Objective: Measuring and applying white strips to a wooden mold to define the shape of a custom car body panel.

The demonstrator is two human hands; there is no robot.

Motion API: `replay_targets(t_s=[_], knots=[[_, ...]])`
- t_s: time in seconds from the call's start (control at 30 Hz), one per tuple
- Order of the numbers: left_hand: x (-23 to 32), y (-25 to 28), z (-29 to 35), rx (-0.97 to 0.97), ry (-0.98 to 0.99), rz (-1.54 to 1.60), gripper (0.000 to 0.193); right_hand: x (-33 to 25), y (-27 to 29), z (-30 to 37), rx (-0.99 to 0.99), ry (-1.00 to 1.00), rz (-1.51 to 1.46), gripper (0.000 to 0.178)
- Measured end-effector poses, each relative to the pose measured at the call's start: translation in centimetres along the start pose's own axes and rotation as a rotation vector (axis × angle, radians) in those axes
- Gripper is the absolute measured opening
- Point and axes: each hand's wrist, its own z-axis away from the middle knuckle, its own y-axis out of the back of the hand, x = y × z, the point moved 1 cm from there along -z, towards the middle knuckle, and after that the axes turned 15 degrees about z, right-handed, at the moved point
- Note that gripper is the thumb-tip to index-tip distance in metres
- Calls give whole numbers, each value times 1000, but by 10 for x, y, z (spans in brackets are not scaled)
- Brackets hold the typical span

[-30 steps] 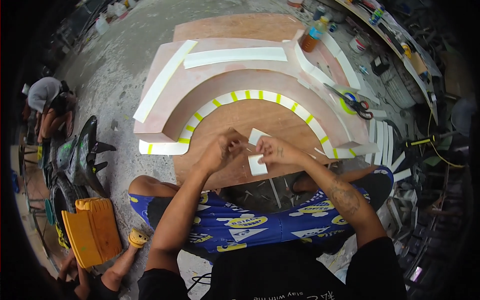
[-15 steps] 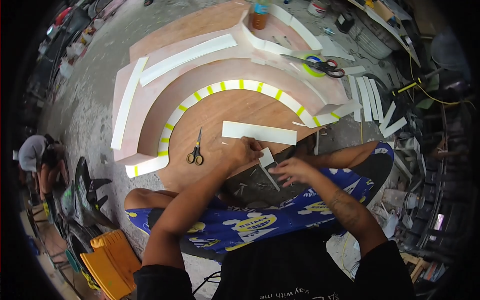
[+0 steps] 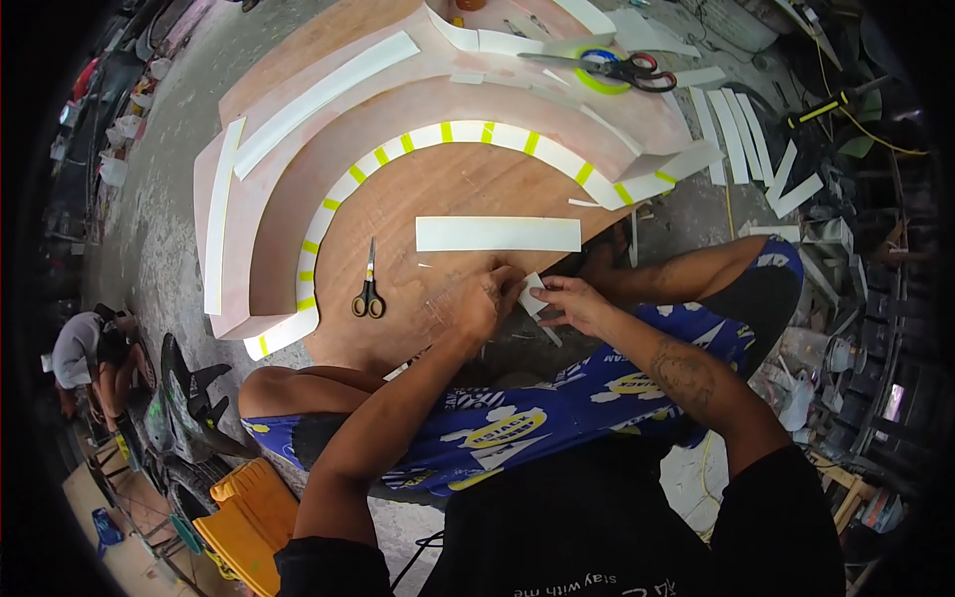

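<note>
A small piece of white card [image 3: 534, 290] is pinched between my two hands, over the near edge of the plywood board. My left hand [image 3: 490, 298] grips its left side with curled fingers. At its right side, the thumb and fingers of my right hand [image 3: 572, 304] close on it. Just beyond my hands lies a white card strip [image 3: 497, 234]. To the left, small black-handled scissors [image 3: 369, 287] rest on the plywood board [image 3: 388, 219]. Around them curves a pinkish arched form [image 3: 328, 149], with a white card band [image 3: 468, 132] fixed along its inner edge by yellow tape.
Larger scissors [image 3: 622, 70] and a tape roll [image 3: 600, 84] sit on the form's far right. Loose white strips [image 3: 731, 136] lie on the floor to the right. An orange plastic part [image 3: 249, 517] stands at lower left. Another person [image 3: 95, 363] crouches at far left.
My right hand has come in to take hold of the white card piece, which my left hand held before. The whole view has shifted, so the board sits higher in the picture.
</note>
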Motion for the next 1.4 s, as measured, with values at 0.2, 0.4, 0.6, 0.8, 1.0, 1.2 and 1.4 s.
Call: replay_targets(t_s=[0.2,0.4,0.6,0.8,1.0,1.2,1.4], knots=[[3,8,-20,-64,229,221,14,5,7,-9,35,3,105,24],[0,12,-29,-89,434,392,24,2,4,-10,31,32,178,26],[5,14,-32,-103,462,370,28,-3,3,-7,46,29,214,26],[0,10,-33,-87,455,376,28,-5,2,-4,69,37,248,23],[3,9,-35,-91,475,373,28,-7,3,-5,110,41,295,23],[4,9,-37,-89,477,326,27,-1,9,-14,134,107,415,29],[4,10,-37,-81,486,318,27,-8,4,-10,458,30,534,42]])
